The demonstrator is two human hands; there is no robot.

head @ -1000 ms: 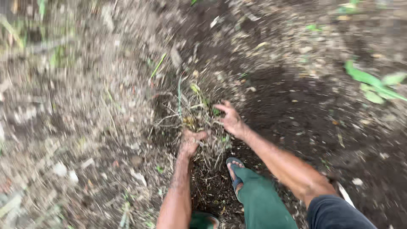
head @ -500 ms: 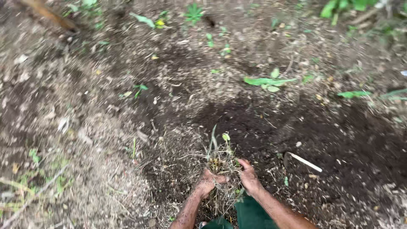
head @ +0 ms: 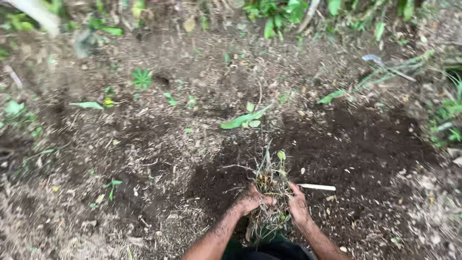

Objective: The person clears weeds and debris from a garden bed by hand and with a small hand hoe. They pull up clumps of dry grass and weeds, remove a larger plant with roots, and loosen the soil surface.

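Weed clump (head: 270, 192): a tangle of dry roots and grass blades, held between both hands at the near edge of the dark bare soil patch (head: 365, 144). Left hand (head: 251, 198) grips its left side, fingers curled closed; right hand (head: 298, 206) presses its right side, fingers closed against it. Long axis runs away from the person, blades pointing to the far side. Both hands are equally near. A pale stick (head: 316, 187) lies just right.

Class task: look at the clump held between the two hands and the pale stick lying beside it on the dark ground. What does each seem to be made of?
Clump: plant matter, apparently dry straw-coloured stems and roots with a few green blades, matte and tangled, soil clinging. Pale stick: probably a bare stem or wood sliver, smooth and whitish; too small to be sure. Both hands, left hand and right hand, look soil-dusted.
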